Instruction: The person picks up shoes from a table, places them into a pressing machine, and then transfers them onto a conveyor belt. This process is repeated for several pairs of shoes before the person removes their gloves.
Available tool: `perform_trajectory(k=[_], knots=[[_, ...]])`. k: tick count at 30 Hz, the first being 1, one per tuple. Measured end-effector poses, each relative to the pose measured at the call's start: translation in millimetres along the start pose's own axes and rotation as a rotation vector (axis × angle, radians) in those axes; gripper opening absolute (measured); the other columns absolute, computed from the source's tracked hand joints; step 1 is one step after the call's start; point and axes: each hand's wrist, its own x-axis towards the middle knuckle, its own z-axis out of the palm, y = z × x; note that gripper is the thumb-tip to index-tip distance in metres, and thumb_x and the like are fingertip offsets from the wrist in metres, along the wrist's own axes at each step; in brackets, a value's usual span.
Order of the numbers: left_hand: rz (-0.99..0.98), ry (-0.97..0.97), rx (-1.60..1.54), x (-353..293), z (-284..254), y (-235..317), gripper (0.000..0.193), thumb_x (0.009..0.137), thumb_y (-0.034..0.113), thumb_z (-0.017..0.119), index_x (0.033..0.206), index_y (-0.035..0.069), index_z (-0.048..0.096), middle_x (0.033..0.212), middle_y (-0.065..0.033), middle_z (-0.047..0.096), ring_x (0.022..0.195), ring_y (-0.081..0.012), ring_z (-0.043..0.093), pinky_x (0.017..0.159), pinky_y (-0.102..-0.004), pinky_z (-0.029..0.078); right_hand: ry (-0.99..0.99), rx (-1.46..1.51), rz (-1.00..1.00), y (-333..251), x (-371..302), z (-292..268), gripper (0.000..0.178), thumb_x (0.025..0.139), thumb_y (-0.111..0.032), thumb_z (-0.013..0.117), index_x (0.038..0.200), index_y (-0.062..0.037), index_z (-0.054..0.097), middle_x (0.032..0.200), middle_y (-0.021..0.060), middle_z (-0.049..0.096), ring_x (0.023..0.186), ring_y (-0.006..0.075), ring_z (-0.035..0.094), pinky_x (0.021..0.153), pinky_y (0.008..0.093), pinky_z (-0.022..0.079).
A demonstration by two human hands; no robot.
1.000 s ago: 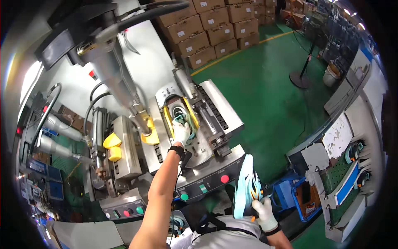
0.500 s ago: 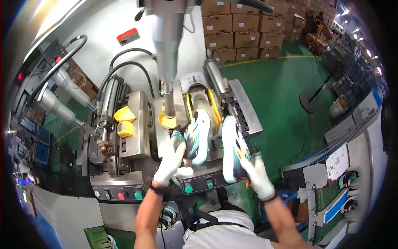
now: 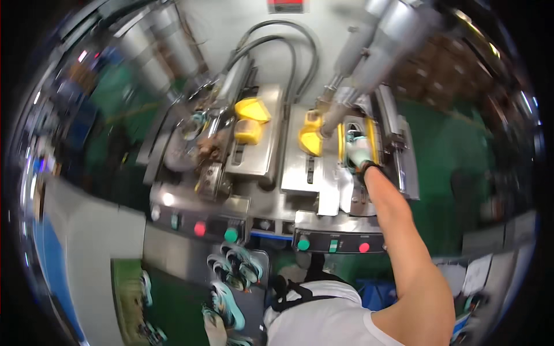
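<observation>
My right hand, in a white glove, reaches into the right press station between two yellow pads. It is closed on a sneaker with dark and pale teal parts; the hand hides much of the shoe, and motion blurs the fingers. Down at the lower left, my gloved left hand is closed at the side of another sneaker with a pale teal sole, over a grey shelf. Several more sneakers lie on that shelf just above it.
Yellow pads sit on the left press station. Metal cylinders slant over the right one. Buttons line the front control panels. A green rack with shoes stands at the lower left. A blue bin is beside my body.
My view has swung left. My right hand has carried a sneaker into the right station's cavity. My left hand has dropped from the press to the shelf at the lower left with its sneaker.
</observation>
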Motion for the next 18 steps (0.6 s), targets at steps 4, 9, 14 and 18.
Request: perform_trajectory(k=[4,9,14,18], knots=[[-0.31,0.008,-0.754,60,68,-65,0.035,0.098,0.006,0.05,0.131,-0.006,0.046,0.124,-0.0198,0.061,0.114,-0.0302,0.06,0.102,-0.0385,0.045,-0.277,0.498,-0.017,28,17,-54,0.02,0.084,-0.025,0.069,0.086,-0.0053,0.069,0.076,0.0037,0.067,0.064,0.0184,0.064,0.058,0.0355,0.048],[-0.17,0.227,-0.418,96,170,-126,0.071,0.087,0.016,0.062,0.146,-0.001,0.026,0.129,-0.0242,0.056,0.114,-0.039,0.06,0.097,-0.0461,0.046,-0.409,0.267,-0.194,-49,-57,-57,0.023,0.095,-0.019,0.063,0.106,0.0007,0.066,0.094,0.005,0.066,0.078,0.0142,0.058,0.07,0.0316,0.048],[-0.335,0.013,-0.516,97,169,-87,0.089,0.09,0.032,0.063,0.154,-0.002,0.011,0.146,-0.032,0.042,0.119,-0.0486,0.055,0.1,-0.0483,0.046,-0.213,0.134,-0.694,-124,-294,-69,0.074,0.095,-0.02,0.063,0.152,0.0075,0.024,0.157,0.0319,0.025,0.148,0.0397,0.025,0.122,0.0444,0.02],[-0.023,-0.084,-0.553,100,154,-132,0.085,0.091,0.038,0.061,0.153,-0.003,0.019,0.147,-0.0313,0.041,0.133,-0.0441,0.046,0.112,-0.0425,0.037,-0.349,-0.549,-0.68,-79,-372,13,0.112,0.073,-0.021,0.083,0.155,0.0048,0.011,0.159,0.0314,0.018,0.148,0.0461,0.017,0.121,0.0496,0.019]])
